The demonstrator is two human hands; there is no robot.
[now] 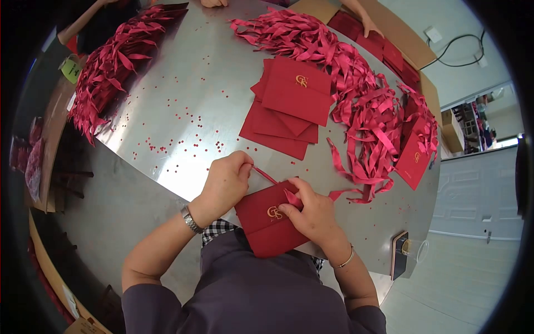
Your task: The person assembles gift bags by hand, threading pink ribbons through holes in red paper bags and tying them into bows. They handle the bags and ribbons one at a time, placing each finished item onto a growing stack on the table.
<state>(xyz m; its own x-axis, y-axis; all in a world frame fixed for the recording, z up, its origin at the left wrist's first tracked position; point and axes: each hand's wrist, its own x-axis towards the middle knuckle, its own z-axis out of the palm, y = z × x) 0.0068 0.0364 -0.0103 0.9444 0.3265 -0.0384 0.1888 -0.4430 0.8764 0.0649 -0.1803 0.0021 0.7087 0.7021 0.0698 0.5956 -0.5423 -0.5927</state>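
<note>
A red envelope (267,236) with gold lettering lies tilted at the table's near edge, close to my body. My right hand (312,217) grips its upper right part, the thumb pressed on the front near the lettering. A fold of red ribbon shows between that thumb and the fingers. To the left, my left hand (223,181) is closed in a pinch on the end of a thin, taut red ribbon (264,174), which runs to the envelope's top edge. Just beyond my hands sits a loose stack of red envelopes (295,94).
Heaped red ribbons (361,106) curve along the right, with another envelope (413,156) beside them. More ribbons (114,61) lie far left. Red dots scatter over the metal table (183,72). A phone (399,255) and clear cup (414,249) stand right. A co-worker's hand (371,26) reaches into a carton.
</note>
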